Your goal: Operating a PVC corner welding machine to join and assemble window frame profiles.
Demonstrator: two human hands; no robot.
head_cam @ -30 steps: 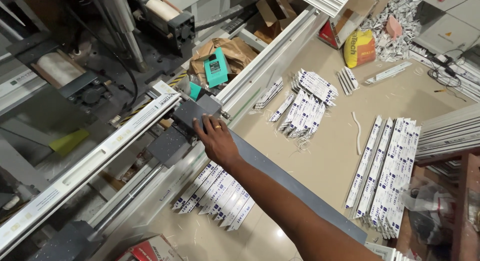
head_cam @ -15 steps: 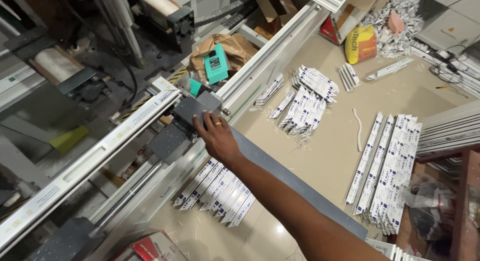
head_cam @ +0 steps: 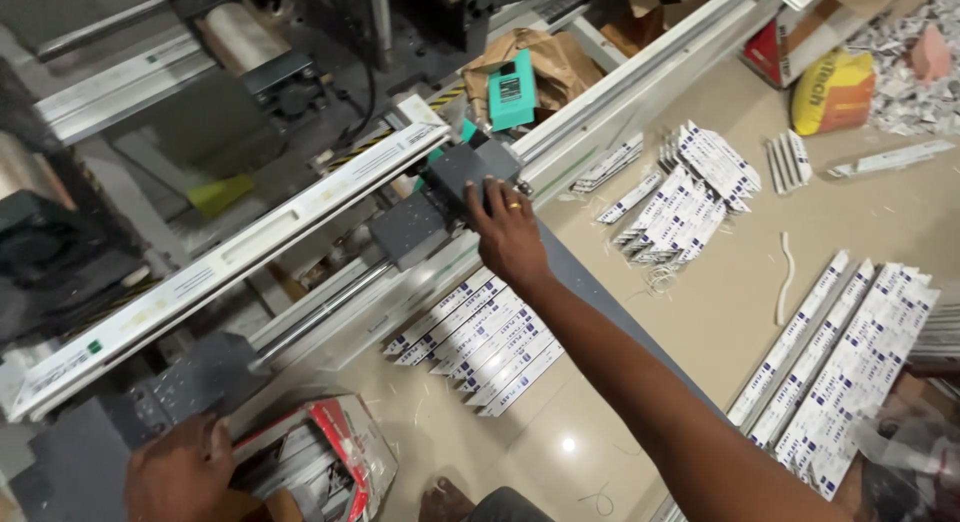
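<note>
On the matte grey metal block (head_cam: 470, 174), right hand (head_cam: 510, 237) flat.

teal box (head_cam: 511, 89) — top | red carton (head_cam: 340, 445) — bottom | yellow bag (head_cam: 833, 90) — top-right

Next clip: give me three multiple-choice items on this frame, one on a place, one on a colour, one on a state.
1. Where does the right hand rest?
A. on the grey block on the machine's rail
B. on the yellow bag
C. on the floor

2. What colour is the small device lying on the crumpled brown paper?
A. red
B. teal
C. white

3. How is the red-and-white box beside the left hand?
A. sealed
B. crushed flat
C. open, with contents showing

Answers: 1 A, the fingers lie on the block; 2 B, it is teal green; 3 C, its flap is open over its contents.
</note>
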